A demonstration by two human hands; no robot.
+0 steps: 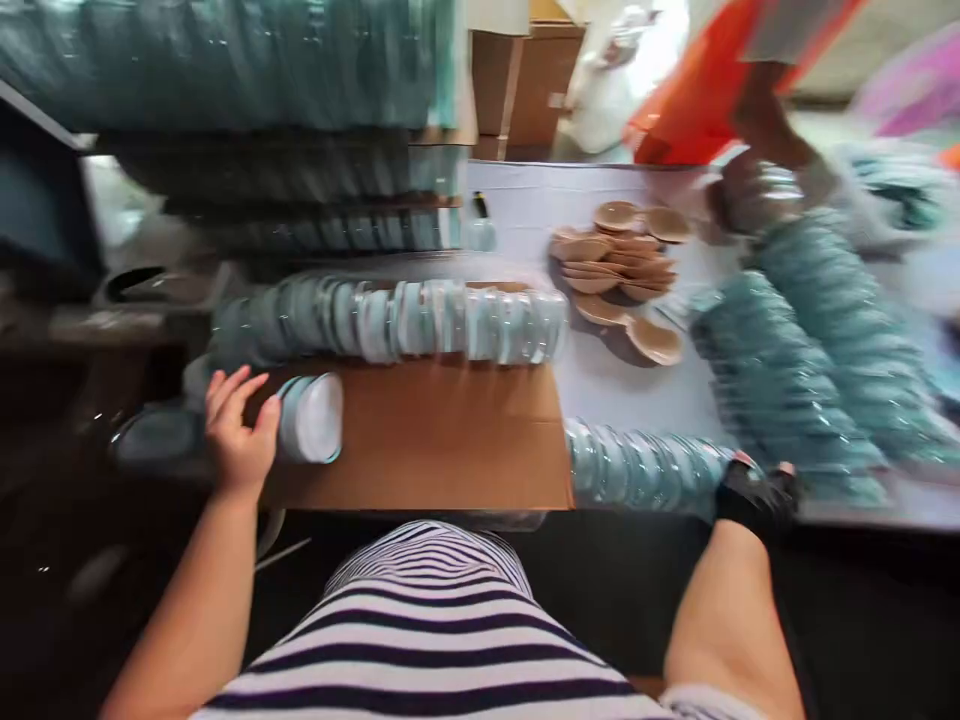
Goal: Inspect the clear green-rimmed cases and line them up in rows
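My left hand (241,432) is bare, with its fingers apart. Its thumb touches the left side of a short stack of pale blue bowls (315,418), which lies sideways on a brown cardboard sheet (420,440). On my right hand (754,492) is a black glove that leaves the fingertips bare. That hand is closed at the right end of a row of plastic-wrapped bowls (645,468), lying along the table's front edge; blur hides part of the grip. Behind the cardboard runs a longer row of wrapped bowls (405,320).
Brown shallow dishes (619,260) lie piled on the white table (517,215). Wrapped blue-green stacks (795,390) stand at the right. More wrapped stacks (225,65) rise at the back left. Another person's arm (772,115) reaches in near an orange bag (690,90).
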